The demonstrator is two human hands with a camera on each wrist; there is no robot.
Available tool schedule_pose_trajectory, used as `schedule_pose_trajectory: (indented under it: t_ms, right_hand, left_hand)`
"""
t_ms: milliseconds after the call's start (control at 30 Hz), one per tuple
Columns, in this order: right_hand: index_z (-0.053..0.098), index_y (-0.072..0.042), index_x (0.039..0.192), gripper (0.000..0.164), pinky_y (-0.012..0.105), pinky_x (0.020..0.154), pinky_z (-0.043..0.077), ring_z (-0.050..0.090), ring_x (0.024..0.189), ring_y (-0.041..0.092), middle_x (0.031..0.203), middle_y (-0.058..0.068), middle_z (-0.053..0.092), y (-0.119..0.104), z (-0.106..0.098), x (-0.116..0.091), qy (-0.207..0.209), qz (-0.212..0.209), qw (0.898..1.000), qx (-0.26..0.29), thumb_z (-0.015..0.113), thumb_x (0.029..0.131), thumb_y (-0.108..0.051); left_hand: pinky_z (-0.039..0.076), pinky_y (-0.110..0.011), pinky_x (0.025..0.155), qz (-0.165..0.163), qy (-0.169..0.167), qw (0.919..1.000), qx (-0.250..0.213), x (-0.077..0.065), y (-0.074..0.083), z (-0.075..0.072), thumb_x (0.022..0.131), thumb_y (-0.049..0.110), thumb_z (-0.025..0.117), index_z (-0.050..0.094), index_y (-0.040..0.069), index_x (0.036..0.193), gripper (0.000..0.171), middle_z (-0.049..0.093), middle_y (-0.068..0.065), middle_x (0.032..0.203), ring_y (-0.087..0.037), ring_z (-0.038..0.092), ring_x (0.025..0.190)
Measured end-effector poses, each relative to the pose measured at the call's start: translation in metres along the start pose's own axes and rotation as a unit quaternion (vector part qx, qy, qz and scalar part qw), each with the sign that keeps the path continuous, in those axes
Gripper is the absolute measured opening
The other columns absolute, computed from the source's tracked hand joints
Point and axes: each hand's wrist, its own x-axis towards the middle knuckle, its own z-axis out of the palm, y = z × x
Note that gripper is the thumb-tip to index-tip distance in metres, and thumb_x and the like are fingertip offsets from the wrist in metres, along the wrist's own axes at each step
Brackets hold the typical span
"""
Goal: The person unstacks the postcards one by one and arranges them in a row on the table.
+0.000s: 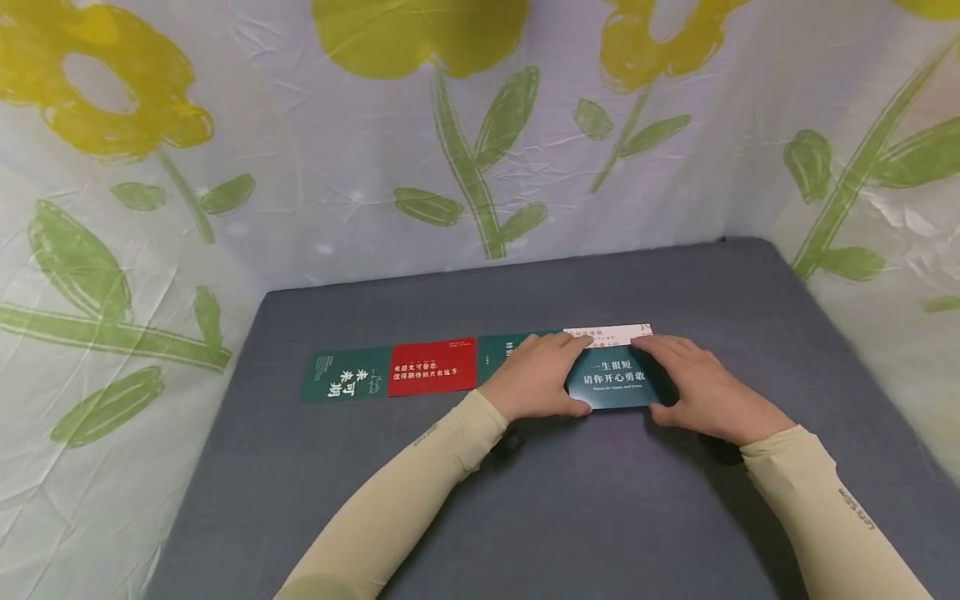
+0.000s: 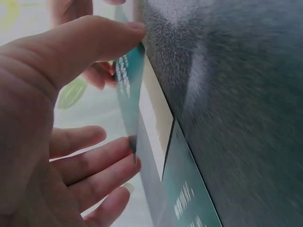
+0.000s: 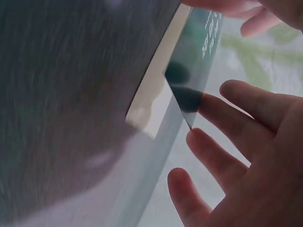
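Between both hands is a teal postcard point(image 1: 615, 385) with white lettering, held by its two short sides. My left hand point(image 1: 534, 382) grips its left side, thumb at the near corner and fingers toward the far one. At the opposite side my right hand point(image 1: 708, 390) holds it the same way. In the right wrist view the teal postcard point(image 3: 201, 52) is tilted and raised over a pale postcard point(image 3: 144, 106). That pale postcard point(image 1: 622, 333) lies on the table, mostly covered in the head view. A green postcard point(image 1: 491, 354) beside it is partly hidden behind my left hand.
Farther left in the same row lie a red postcard point(image 1: 432, 379) and another green postcard point(image 1: 318, 379) whose writing is turned sideways. All rest on a dark grey table point(image 1: 360, 467). A flower-printed curtain point(image 1: 300, 167) hangs behind the table and along its sides.
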Motion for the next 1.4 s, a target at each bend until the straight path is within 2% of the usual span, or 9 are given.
schedule_pose_trajectory:
  t_ms: [267, 533, 700, 900, 1100, 1400]
  right_hand:
    - [0.032, -0.011, 0.168, 0.094, 0.078, 0.116, 0.030, 0.031, 0.153, 0.048, 0.169, 0.024, 0.037, 0.032, -0.016, 0.003, -0.017, 0.045, 0.999, 0.011, 0.081, 0.089, -0.015]
    - [0.024, -0.011, 0.171, 0.098, 0.076, 0.106, 0.042, 0.032, 0.149, 0.056, 0.172, 0.026, 0.030, 0.068, -0.019, -0.010, -0.037, 0.080, 0.996, 0.032, 0.079, 0.090, -0.015]
    - [0.021, -0.010, 0.172, 0.103, 0.071, 0.102, 0.045, 0.035, 0.145, 0.055, 0.171, 0.028, 0.028, 0.090, -0.027, -0.010, -0.042, 0.083, 0.995, 0.039, 0.081, 0.088, -0.015]
    - [0.018, -0.011, 0.173, 0.108, 0.072, 0.103, 0.044, 0.032, 0.147, 0.058, 0.172, 0.030, 0.024, 0.110, -0.044, -0.008, -0.053, 0.098, 0.993, 0.039, 0.084, 0.087, -0.014]
    - [0.019, -0.010, 0.173, 0.108, 0.073, 0.104, 0.042, 0.028, 0.149, 0.059, 0.172, 0.031, 0.024, 0.119, -0.047, -0.009, -0.060, 0.106, 0.992, 0.041, 0.083, 0.086, -0.012]
    - [0.022, -0.006, 0.171, 0.107, 0.070, 0.102, 0.043, 0.030, 0.144, 0.055, 0.169, 0.033, 0.029, 0.125, -0.048, -0.008, -0.054, 0.104, 0.993, 0.029, 0.083, 0.083, -0.009]
  left_hand:
    - [0.044, -0.042, 0.119, 0.017, 0.013, 0.9997, 0.014, 0.045, 0.014, 0.004, 0.087, 0.062, 0.082, 0.043, 0.016, 0.165, 0.098, 0.060, -0.001, 0.154, -0.017, 0.057, 0.140]
    - [0.042, -0.040, 0.122, 0.022, -0.004, 0.9997, 0.004, 0.079, 0.035, 0.017, 0.089, 0.064, 0.079, 0.039, 0.021, 0.168, 0.098, 0.055, 0.001, 0.160, -0.015, 0.054, 0.146]
    - [0.042, -0.038, 0.121, 0.028, -0.006, 0.9993, 0.024, 0.102, 0.049, 0.013, 0.089, 0.064, 0.079, 0.041, 0.021, 0.167, 0.097, 0.054, 0.001, 0.162, -0.014, 0.053, 0.148]
    - [0.042, -0.036, 0.119, 0.019, -0.023, 0.9989, 0.035, 0.127, 0.063, 0.012, 0.090, 0.065, 0.078, 0.040, 0.021, 0.168, 0.097, 0.053, 0.003, 0.163, -0.013, 0.054, 0.147]
    - [0.043, -0.035, 0.118, 0.004, -0.041, 0.9988, 0.028, 0.137, 0.070, 0.017, 0.089, 0.066, 0.079, 0.041, 0.023, 0.167, 0.097, 0.052, 0.005, 0.164, -0.013, 0.054, 0.146]
    - [0.044, -0.033, 0.116, -0.006, -0.038, 0.9989, 0.025, 0.140, 0.075, 0.016, 0.088, 0.067, 0.079, 0.042, 0.024, 0.167, 0.097, 0.054, 0.007, 0.162, -0.012, 0.055, 0.145]
